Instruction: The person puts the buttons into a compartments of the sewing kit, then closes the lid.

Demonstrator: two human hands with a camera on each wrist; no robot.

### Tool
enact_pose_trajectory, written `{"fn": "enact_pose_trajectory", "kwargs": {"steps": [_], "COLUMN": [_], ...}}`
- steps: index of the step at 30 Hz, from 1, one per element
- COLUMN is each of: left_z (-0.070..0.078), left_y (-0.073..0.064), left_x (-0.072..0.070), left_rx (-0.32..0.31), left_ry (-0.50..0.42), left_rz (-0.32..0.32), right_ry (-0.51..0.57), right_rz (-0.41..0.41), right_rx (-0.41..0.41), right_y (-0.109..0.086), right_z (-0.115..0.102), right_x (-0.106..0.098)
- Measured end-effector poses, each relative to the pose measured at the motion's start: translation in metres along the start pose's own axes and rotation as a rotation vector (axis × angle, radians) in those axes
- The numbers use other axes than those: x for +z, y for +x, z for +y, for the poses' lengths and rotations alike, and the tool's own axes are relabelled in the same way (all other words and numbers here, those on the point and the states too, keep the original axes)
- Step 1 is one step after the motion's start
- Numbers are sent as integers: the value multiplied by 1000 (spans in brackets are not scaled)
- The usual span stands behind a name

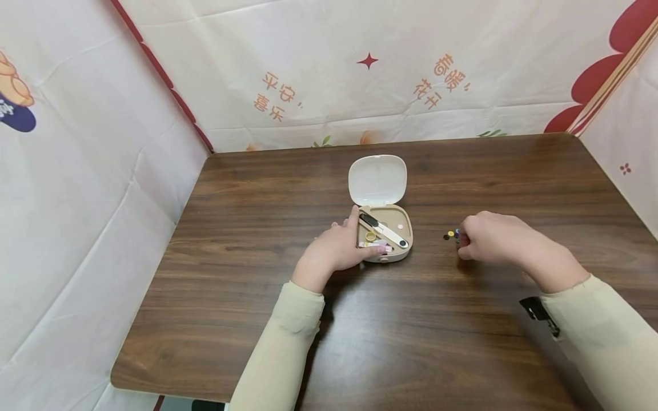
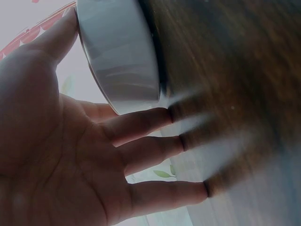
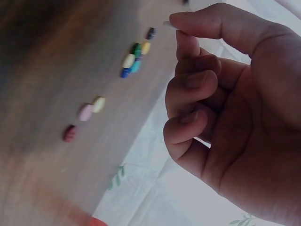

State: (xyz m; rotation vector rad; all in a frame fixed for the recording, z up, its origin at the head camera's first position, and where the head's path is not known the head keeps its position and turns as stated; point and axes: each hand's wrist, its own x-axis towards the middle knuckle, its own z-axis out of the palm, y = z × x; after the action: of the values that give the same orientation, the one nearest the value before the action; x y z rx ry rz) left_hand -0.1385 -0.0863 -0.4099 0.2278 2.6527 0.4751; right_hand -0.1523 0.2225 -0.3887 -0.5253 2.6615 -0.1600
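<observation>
An open white sewing box (image 1: 396,257) holds black-and-white thread snips (image 1: 385,231), a yellow ring (image 1: 370,236), small pale pieces and a round pinkish button (image 1: 400,226). My left hand (image 1: 336,245) touches the box's left side, thumb over its front rim. In the left wrist view, its fingers (image 2: 155,149) stretch fairly straight beside the box wall (image 2: 120,56). To the right of the box, my right hand (image 1: 490,240) is low over loose buttons (image 1: 450,234). Its thumb and forefinger pinch a thin pale button (image 3: 170,24), seen edge-on; the other fingers curl inward.
The box lid (image 1: 377,180) stands raised at the back. In the right wrist view, a red button (image 3: 69,133), a pink button (image 3: 85,112) and several others lie on the wooden table (image 1: 247,228). A printed cloth (image 1: 329,68) hangs behind the table.
</observation>
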Motion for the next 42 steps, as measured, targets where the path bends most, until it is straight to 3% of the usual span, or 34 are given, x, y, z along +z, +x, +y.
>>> {"fn": "enact_pose_trajectory", "kwargs": {"steps": [7, 20, 30, 42], "left_z": [0, 0, 1, 2], "left_y": [1, 0, 0, 1], "left_x": [0, 4, 5, 4], "left_rx": [-5, -6, 8, -8], "left_ry": [-2, -8, -7, 12], "left_rz": [4, 11, 35, 25], "right_ry": [-20, 6, 32, 24], "right_rz": [96, 198, 161, 133], "right_rx": [-29, -123, -168, -192], "right_y": [4, 20, 35, 44], "right_z": [-14, -44, -62, -67], "right_x": [-18, -39, -34, -23]}}
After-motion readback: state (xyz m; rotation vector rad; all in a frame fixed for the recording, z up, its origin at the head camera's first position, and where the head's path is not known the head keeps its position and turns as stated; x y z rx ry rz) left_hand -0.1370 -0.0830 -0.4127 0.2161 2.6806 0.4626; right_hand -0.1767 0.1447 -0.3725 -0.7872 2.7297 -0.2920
